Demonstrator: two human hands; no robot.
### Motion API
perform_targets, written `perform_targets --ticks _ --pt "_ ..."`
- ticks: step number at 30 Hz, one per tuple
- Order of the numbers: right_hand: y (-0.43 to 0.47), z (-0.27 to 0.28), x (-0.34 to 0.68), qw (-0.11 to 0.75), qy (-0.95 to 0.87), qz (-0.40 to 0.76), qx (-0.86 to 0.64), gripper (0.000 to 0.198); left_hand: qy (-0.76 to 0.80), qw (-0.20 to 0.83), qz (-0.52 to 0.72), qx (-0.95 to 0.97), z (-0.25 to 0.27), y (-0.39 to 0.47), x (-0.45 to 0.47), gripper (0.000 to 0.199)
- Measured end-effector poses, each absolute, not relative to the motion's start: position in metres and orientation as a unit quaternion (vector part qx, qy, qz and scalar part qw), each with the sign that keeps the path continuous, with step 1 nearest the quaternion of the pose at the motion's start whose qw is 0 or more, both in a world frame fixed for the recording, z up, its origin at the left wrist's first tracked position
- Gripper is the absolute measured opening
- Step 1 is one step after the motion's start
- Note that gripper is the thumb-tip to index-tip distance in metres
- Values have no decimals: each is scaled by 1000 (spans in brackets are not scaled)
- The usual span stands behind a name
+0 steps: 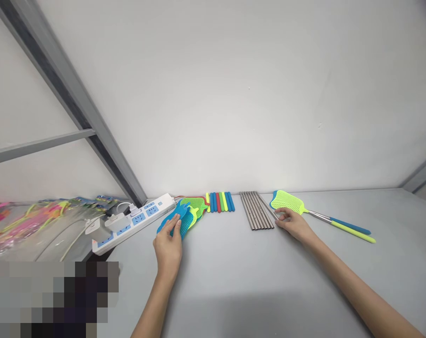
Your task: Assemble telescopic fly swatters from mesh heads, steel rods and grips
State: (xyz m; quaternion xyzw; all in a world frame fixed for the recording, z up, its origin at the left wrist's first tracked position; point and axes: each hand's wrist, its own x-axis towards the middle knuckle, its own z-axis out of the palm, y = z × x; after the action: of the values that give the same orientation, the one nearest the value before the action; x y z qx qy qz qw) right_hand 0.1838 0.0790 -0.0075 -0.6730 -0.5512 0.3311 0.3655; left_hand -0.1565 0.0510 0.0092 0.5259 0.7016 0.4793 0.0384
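The left hand (pixel 168 241) lies over a blue swatter head (pixel 181 210) at left; its grip I cannot tell. The right hand (pixel 293 225) pinches the near end of one metal rod (pixel 268 206), right of the rod row (pixel 255 211); a leftward swing could scatter this row

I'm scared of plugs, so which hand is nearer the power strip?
Left. The left hand is just right of the power strip, on a blue swatter head; the right hand is much farther right, at a rod.
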Motion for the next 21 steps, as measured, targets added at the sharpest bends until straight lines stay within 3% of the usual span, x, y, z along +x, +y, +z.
perform_targets --ticks 4,12,21 --pt "79 -4 186 379 -538 313 -685 31 699 22 519 491 17 48 -154 27" --pt "79 -3 191 419 -440 419 -674 22 614 -13 616 493 22 48 -151 28" --pt "82 1 207 545 -342 560 -522 5 528 -52 598 602 33 33 -121 24"
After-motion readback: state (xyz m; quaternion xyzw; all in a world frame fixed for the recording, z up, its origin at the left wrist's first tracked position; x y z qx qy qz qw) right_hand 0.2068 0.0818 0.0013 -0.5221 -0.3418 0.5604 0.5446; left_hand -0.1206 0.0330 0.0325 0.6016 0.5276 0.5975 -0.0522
